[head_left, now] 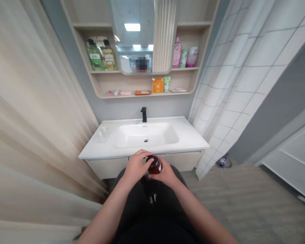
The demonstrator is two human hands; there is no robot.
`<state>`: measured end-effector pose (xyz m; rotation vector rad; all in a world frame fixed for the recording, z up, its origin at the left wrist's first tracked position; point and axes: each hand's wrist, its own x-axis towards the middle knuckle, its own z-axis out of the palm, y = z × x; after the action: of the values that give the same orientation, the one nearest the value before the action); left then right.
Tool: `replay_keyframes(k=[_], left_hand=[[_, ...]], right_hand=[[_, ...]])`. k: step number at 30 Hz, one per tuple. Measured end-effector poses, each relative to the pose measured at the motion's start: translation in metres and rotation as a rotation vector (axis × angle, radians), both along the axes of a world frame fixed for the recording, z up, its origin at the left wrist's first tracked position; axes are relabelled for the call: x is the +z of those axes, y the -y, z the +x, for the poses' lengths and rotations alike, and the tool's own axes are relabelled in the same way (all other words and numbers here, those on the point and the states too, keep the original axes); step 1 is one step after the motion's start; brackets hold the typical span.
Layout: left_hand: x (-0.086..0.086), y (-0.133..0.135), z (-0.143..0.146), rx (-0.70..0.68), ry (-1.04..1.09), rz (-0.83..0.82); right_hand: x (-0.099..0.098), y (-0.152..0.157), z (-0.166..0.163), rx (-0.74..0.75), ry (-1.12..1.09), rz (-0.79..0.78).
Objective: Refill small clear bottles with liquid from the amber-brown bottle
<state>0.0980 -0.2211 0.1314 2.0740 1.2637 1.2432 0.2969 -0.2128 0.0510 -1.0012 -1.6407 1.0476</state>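
Observation:
In front of the vanity's near edge I hold a small dark brown jar (155, 168) with a black lid and a bit of pale label. My right hand (165, 174) wraps round the jar's body from the right. From the left, my left hand (137, 165) grips the lid, its thumb on the near side and its fingers over the far side. The lid sits on the jar. Part of the jar's body is hidden behind my hands.
Beyond my hands are a white sink (124, 140) and a black faucet (144, 114). Shelves (124, 96) around a mirror (136, 37) hold bottles, tubes and an orange pouch (158, 85). Curtains hang left (40, 112) and right (223, 98).

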Motion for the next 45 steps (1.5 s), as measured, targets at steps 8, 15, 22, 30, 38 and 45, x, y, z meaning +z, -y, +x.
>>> replay_keyframes(k=[8, 15, 22, 30, 38, 45], left_hand=[[-0.006, 0.001, 0.004, -0.052, 0.035, -0.088], [-0.011, 0.0, -0.008, -0.206, 0.293, -0.103], [-0.018, 0.001, -0.008, -0.083, 0.28, -0.105], [-0.031, 0.009, 0.003, -0.011, 0.348, -0.147], [-0.037, 0.009, 0.003, -0.062, 0.464, -0.319], [-0.043, 0.01, 0.008, -0.08, 0.459, -0.264]], right_hand=[[-0.002, 0.0, -0.002, -0.033, 0.024, 0.039], [0.005, 0.01, -0.004, 0.031, -0.047, 0.023], [0.005, 0.013, -0.007, 0.045, -0.059, 0.0], [0.005, 0.018, -0.007, 0.049, -0.024, 0.028], [0.001, 0.02, -0.004, 0.068, -0.061, 0.011], [-0.003, 0.022, -0.006, 0.015, -0.072, 0.013]])
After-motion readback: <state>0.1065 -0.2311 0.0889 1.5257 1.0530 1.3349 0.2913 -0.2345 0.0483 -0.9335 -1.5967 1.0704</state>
